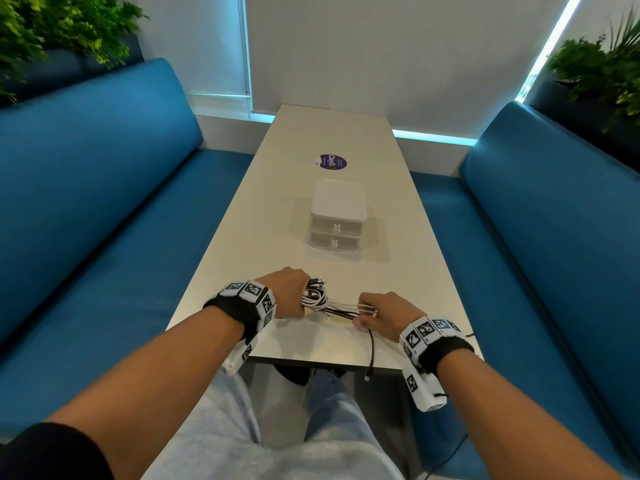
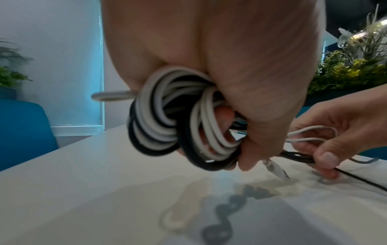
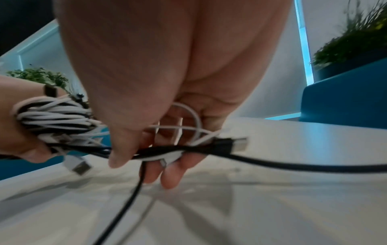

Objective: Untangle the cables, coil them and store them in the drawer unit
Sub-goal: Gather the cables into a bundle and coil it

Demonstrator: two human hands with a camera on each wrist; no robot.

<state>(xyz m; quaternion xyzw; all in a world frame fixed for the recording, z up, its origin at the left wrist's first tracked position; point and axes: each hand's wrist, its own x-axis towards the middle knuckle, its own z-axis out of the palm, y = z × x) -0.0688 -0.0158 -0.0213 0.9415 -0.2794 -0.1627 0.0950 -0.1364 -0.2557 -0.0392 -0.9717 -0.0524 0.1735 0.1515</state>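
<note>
My left hand [image 1: 289, 292] is clenched round a tangled bundle of smooth white and black round cables [image 1: 314, 296], fingers wrapped thru the loops; in the left wrist view the coils bulge out under the palm, w/ a silver-tipped white plug [image 2: 276, 169] poking down toward the pale, glossy white surface [image 1: 256, 216]. My right hand [image 1: 382, 314] is pinching several straight white and black strands that run taut from the bundle, thumb on top, fingers below. In the right wrist view a matte black plug w/ metal end [image 3: 232, 145] sticks out past the right fingers [image 3: 171, 172], and a white plug [image 3: 78, 165] hangs under the left hand. One thin black cable tail [image 1: 371, 355] drops from the right hand over the near edge of the surface and dangles, connector at its end. Both hands sit just above the surface, close to its near edge.

The small white plastic two-drawer unit [image 1: 336, 216] stands farther out at mid-surface, both drawers closed, rounded corners, tiny knobs facing me; well apart from the hands w/ bare surface between. A round purple sticker [image 1: 333, 161] lies beyond it. Blue padded benches [image 1: 104, 188] flank both long edges.
</note>
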